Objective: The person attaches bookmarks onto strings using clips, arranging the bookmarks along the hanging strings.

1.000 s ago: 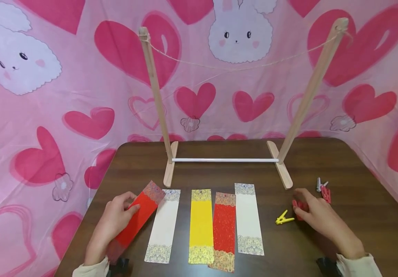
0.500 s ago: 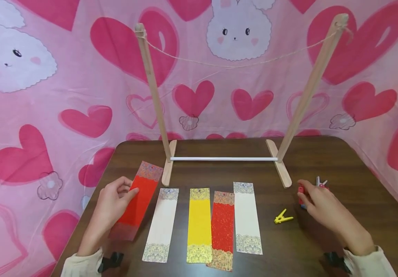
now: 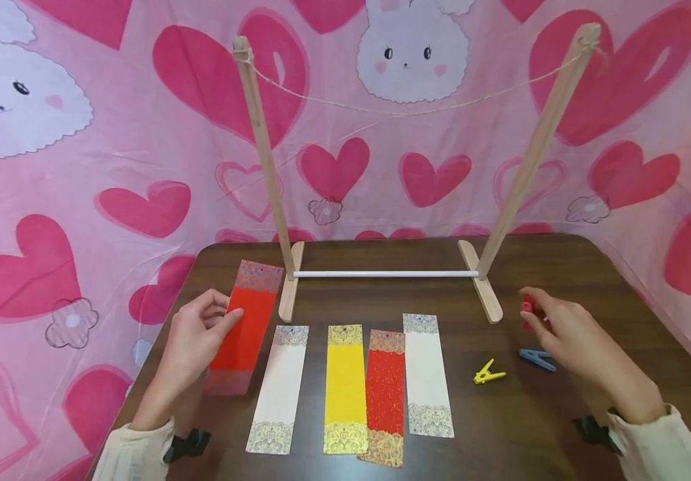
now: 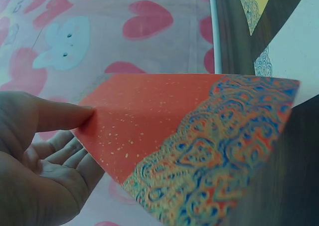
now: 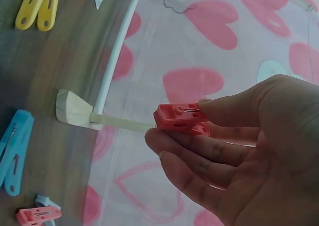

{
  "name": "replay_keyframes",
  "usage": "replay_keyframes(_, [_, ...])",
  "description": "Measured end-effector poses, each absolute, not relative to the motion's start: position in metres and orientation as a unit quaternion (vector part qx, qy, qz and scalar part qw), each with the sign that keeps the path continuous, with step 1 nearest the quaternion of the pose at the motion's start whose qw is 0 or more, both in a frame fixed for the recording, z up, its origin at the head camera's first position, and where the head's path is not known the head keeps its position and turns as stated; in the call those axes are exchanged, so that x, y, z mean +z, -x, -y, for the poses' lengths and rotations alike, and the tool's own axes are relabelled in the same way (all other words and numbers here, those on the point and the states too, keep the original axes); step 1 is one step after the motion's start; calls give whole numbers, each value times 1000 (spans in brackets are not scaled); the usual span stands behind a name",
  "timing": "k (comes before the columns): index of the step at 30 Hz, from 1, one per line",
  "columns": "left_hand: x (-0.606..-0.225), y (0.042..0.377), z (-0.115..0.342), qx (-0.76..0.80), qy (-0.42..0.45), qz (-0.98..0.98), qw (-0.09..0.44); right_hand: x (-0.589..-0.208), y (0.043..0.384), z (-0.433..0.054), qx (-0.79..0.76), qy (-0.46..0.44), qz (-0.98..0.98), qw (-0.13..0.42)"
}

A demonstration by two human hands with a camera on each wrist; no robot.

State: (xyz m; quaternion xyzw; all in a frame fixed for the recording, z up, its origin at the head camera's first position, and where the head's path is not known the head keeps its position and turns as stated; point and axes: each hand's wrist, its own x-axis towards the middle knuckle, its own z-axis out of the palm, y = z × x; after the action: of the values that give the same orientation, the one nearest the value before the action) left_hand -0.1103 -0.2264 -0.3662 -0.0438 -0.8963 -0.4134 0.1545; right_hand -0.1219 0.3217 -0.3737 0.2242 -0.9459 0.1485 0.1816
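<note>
My left hand (image 3: 201, 337) pinches a red paper strip (image 3: 249, 324) by its left edge, thumb on the front. The strip is lifted off the table, left of the wooden stand; its patterned lower band fills much of the left wrist view. In my right hand (image 3: 579, 341) a red clothespin (image 5: 179, 117) is held between thumb and fingers, above the right side of the table. Below and left of that hand lie a blue clothespin (image 3: 537, 359) and a yellow clothespin (image 3: 489, 372). A pink clothespin (image 5: 39, 215) shows in the right wrist view, against a grey-blue one.
A wooden stand (image 3: 525, 174) with a sagging string (image 3: 417, 113) and a white bar (image 3: 386, 274) stands at the back. Before it lie a white strip (image 3: 279, 387), a yellow strip (image 3: 345, 384), a speckled red strip (image 3: 386, 381) and another white strip (image 3: 428, 377).
My left hand has raised the red strip and turned it more upright, off the white strip. My right hand has lifted the red clothespin up and away, uncovering the blue one.
</note>
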Motion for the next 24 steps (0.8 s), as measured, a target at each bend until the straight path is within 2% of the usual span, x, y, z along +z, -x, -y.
replay_keyframes(8, [-359, 124, 226, -449, 57, 878, 156, -364, 126, -312, 174, -249, 935, 183])
replay_keyframes(16, [-352, 143, 216, -507, 68, 847, 145, -327, 138, -317, 160, -253, 941, 160])
replay_keyframes(20, [-351, 150, 211, -526, 70, 835, 143, -313, 146, -312, 170, -256, 937, 169])
replay_keyframes(24, [-349, 154, 207, -531, 72, 829, 157, -298, 155, -298, 192, -253, 926, 203])
